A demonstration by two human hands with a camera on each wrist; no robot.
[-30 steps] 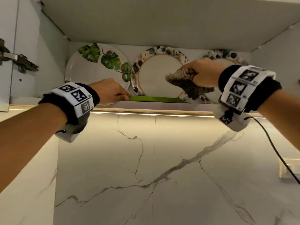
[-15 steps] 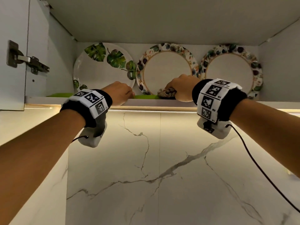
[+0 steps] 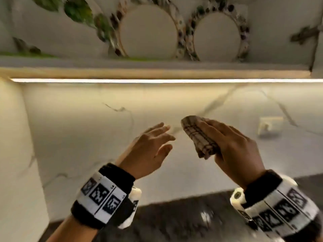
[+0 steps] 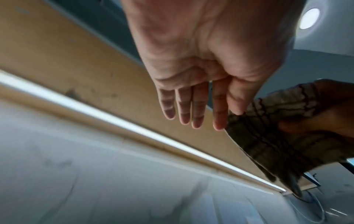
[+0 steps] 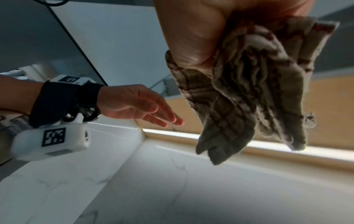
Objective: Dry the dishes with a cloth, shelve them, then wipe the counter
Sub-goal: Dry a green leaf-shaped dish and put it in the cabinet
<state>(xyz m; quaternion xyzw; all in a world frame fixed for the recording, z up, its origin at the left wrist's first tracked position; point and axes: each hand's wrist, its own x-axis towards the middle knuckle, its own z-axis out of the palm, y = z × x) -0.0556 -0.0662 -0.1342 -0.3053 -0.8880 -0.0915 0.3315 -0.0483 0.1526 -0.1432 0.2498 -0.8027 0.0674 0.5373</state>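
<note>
Head view shows the marble wall [image 3: 87, 137] filling most of the picture, pale with thin grey veins, lit from above by a bright light strip [image 3: 157, 80] under the cabinet shelf [image 3: 157, 66]. On that shelf three plates stand upright against the back: a leaf-patterned plate [image 3: 73, 13] on the left, partly cut off by the top edge, a floral-rimmed plate [image 3: 148, 30] in the middle and a second floral-rimmed plate [image 3: 216, 35] to its right, their rims touching or overlapping. Below, a strip of dark speckled counter [image 3: 174, 220] runs along the foot of the wall, blurred. A wall socket [image 3: 269, 127] sits to the right. Both hands hang in front of the wall, between shelf and counter. The right hand [image 3: 232, 145] grips a bunched checked cloth [image 3: 199, 137], beige with dark lines, folds trailing past the fingers. The left hand [image 3: 150, 147] is just beside it, fingers straight and relaxed, holding nothing; from the left wrist its thumb tip appears close to the cloth's edge, contact unclear.
</note>
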